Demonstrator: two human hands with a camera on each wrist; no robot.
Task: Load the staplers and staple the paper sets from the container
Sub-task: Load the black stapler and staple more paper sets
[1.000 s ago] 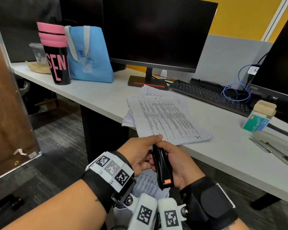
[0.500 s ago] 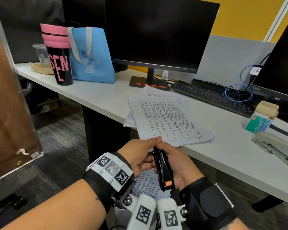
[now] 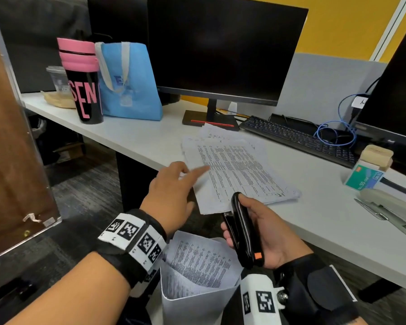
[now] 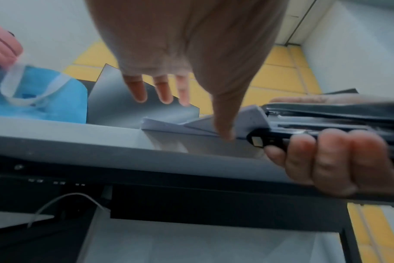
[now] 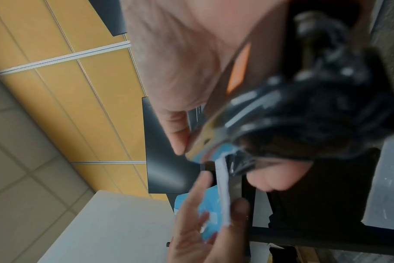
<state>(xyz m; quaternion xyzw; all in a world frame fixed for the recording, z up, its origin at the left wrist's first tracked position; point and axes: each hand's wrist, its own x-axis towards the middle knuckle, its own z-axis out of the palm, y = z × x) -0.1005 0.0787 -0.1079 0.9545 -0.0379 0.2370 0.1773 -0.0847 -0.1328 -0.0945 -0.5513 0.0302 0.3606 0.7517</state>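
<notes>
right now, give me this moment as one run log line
left hand: open, reaching to paper stack on desk | right hand: grips black stapler | container holds papers, below the hands

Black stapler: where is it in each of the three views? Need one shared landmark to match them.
Head: black stapler lower centre, gripped upright in the right hand.
Left wrist: right edge, lying level, fingers curled beneath.
Right wrist: upper right, blurred, close.
Shared landmark: the blue bag.
</notes>
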